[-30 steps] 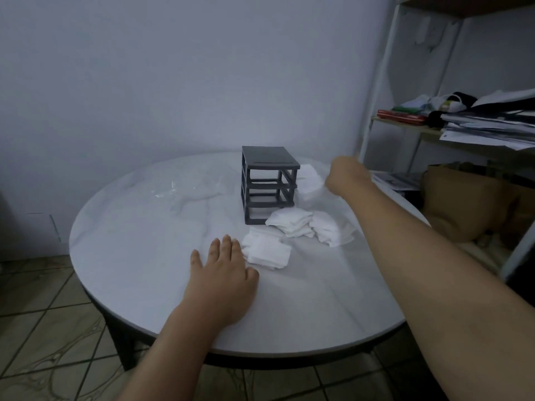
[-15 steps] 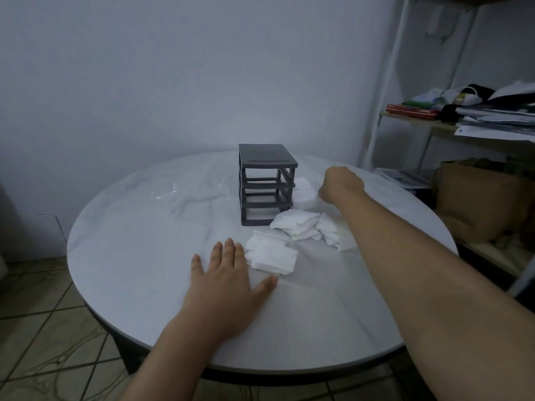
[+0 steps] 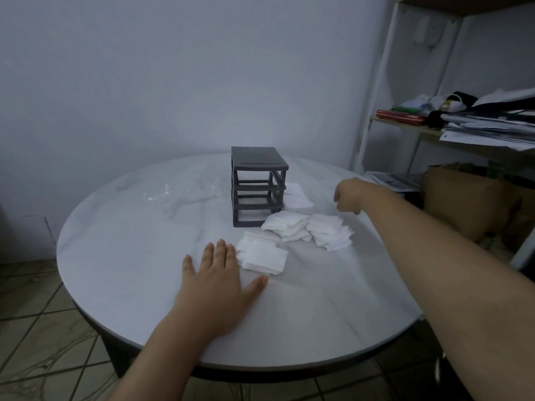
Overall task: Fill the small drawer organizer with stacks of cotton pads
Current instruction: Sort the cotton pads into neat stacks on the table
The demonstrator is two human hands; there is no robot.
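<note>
A dark grey drawer organizer (image 3: 257,186) stands as a bare frame with three open slots on a round white table (image 3: 130,256). White cotton pads lie in loose stacks in front of it: one stack (image 3: 262,254) nearest me, a second (image 3: 286,225) at the frame's foot, a third (image 3: 330,234) to the right. More pads (image 3: 296,195) lie beside the frame's right side. My left hand (image 3: 217,282) rests flat on the table, fingers straight, just left of the nearest stack. My right hand (image 3: 350,196) hovers right of the frame above the third stack, fingers curled downward, nothing visible in it.
Crumpled clear plastic wrap (image 3: 179,198) lies left of the organizer. A white metal shelf (image 3: 376,111) with papers and books stands at the right, a brown paper bag (image 3: 469,198) below it. Tiled floor shows under the table's near edge.
My right hand has drawn back from the far side of the pads toward me and dropped lower. My left thumb has spread outward near the closest stack.
</note>
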